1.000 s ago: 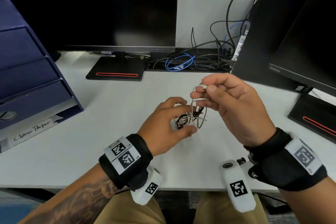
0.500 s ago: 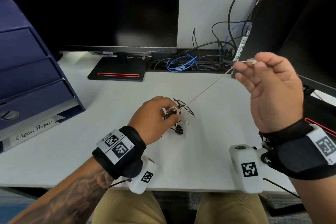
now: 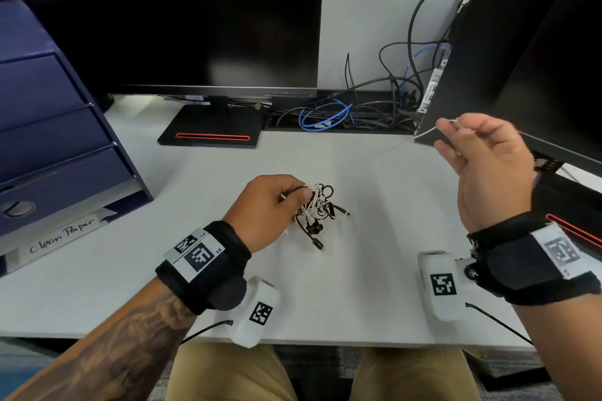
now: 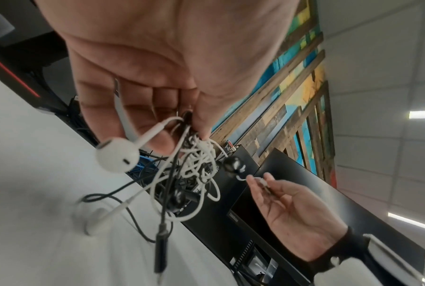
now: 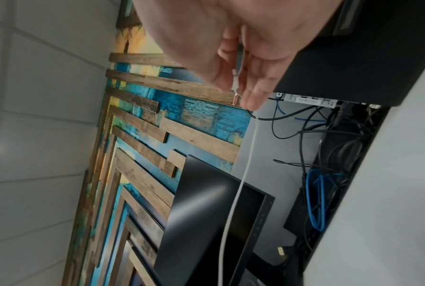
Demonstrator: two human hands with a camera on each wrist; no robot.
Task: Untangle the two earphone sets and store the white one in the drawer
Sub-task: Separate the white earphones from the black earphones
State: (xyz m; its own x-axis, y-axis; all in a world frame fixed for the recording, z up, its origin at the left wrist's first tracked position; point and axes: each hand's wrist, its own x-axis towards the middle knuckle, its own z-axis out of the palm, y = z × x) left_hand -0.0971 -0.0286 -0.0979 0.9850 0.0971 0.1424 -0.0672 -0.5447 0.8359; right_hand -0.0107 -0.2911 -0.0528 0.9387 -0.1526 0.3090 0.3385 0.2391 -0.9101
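The white earphone set (image 4: 201, 154) remains knotted with the black earphone set (image 4: 174, 197) in one bundle just above the tabletop (image 3: 358, 270). The left hand (image 3: 270, 205) pinches the bundle at its top between thumb and curled fingers; one white earbud (image 4: 117, 155) hangs free below it. The right hand (image 3: 482, 166), raised well to the right, pinches the white plug end (image 5: 238, 63); the white cable (image 5: 240, 183) runs taut from it to the bundle.

Risk: further pull on the taut cable is likely to tighten the knot or strain the plug joint. The drawer unit (image 3: 49, 146) stands at left, drawers closed.
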